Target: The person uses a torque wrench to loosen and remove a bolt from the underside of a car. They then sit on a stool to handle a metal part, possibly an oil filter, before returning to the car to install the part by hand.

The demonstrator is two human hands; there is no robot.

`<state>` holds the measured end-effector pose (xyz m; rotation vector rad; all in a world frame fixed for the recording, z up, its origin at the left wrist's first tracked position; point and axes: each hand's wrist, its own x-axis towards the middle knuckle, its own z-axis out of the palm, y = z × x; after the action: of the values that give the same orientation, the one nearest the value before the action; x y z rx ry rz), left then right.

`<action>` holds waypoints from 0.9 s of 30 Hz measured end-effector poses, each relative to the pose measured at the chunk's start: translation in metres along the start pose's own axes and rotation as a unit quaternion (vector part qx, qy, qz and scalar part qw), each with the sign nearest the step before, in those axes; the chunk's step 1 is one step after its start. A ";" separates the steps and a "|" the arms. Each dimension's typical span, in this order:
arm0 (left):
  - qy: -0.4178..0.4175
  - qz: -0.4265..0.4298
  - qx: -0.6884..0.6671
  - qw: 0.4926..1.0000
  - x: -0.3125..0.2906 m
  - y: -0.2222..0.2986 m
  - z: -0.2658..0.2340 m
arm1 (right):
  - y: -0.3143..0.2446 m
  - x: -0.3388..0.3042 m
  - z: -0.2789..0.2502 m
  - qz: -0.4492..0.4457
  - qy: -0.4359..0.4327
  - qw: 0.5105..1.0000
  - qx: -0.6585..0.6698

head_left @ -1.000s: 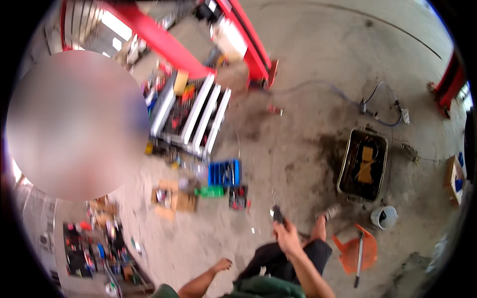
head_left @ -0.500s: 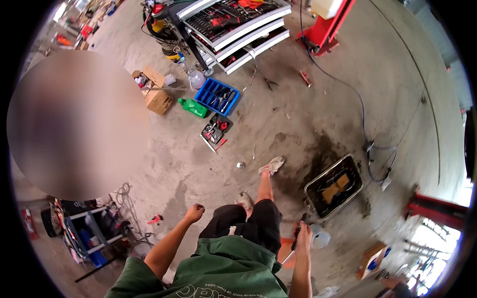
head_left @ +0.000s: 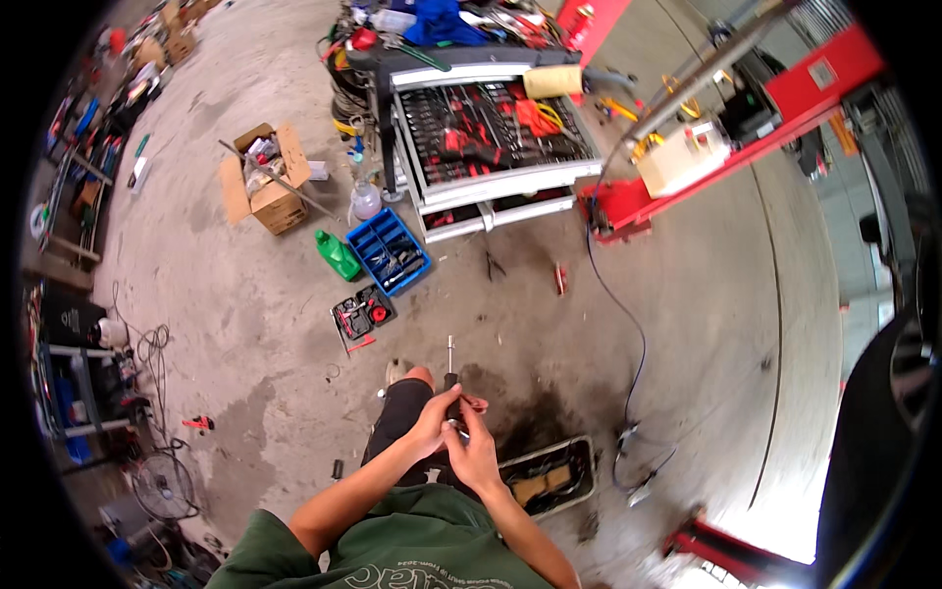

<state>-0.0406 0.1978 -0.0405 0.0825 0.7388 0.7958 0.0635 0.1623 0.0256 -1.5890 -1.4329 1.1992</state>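
Observation:
My left hand [head_left: 432,426] and my right hand [head_left: 475,454] are together in front of my body. Both close around a driver [head_left: 451,381] with a black handle and a bare metal shaft, its tip pointing away from me. My left fingers wrap the handle from the left; the right ones press against its rear end, where a bit of shiny metal shows between the palms. Just right of my right hand, partly behind that forearm, is a dark oily drain pan [head_left: 589,469] with a piece of cardboard [head_left: 543,485] in it.
Ahead stands a tool chest [head_left: 510,187] with pulled-out drawers. Left of it are a blue divided tray [head_left: 358,236], a green jug [head_left: 337,255], an open tool case [head_left: 363,312] and a cardboard box [head_left: 279,210]. A hose [head_left: 638,353] trails across the right floor beside a red lift post [head_left: 628,208].
My hands, apart before, have come together in front of me. The driver moved from my right side to the middle. My view has shifted, showing more of the tool chest.

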 end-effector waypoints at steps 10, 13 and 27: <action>0.158 0.159 0.544 0.809 0.172 0.211 0.025 | 0.056 0.129 -0.084 0.178 -0.015 0.980 -0.092; 0.231 0.223 0.678 0.662 0.239 0.293 0.062 | 0.152 0.135 -0.105 0.268 0.083 0.959 -0.049; 0.232 0.097 0.839 0.482 0.457 0.514 0.008 | 0.233 -0.012 -0.022 0.562 0.253 0.723 0.313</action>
<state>-0.1409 0.8730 -0.1245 1.8493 1.8463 -0.0552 0.1684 0.1133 -0.1786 -2.0034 0.4598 1.4225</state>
